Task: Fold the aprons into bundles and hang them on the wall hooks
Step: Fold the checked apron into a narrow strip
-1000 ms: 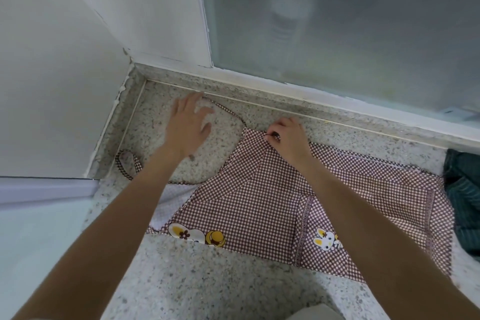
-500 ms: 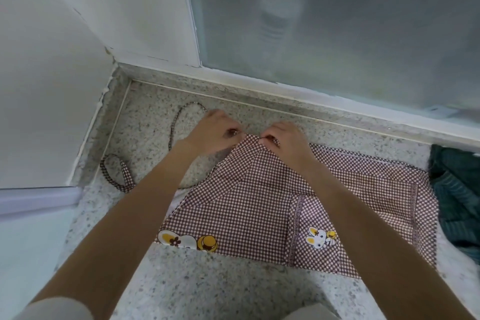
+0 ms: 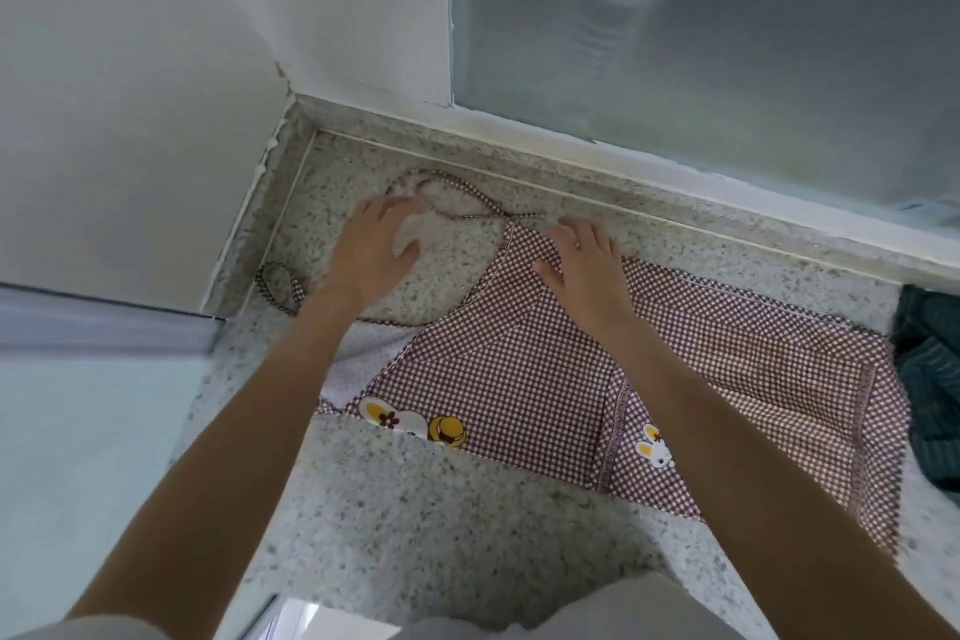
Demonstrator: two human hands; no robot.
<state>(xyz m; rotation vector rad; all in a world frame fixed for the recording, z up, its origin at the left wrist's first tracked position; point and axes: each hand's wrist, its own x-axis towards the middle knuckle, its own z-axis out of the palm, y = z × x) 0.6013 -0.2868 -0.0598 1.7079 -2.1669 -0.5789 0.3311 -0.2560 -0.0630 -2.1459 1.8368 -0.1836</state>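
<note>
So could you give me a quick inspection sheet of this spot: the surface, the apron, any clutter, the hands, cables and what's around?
Surface: speckled stone counter, set in a corner.
Job's things: checked apron lies partly folded on the counter; its neck strap loops toward the back edge, and a tie strap curls at the left.
Clutter: dark green cloth at the right edge, beside the apron.
Hands: left hand rests with fingers spread at the neck strap loop; right hand presses flat on the apron's top.
Cables: nothing seen.
Surroundings: white wall on the left, frosted window behind. No wall hooks in view.
</note>
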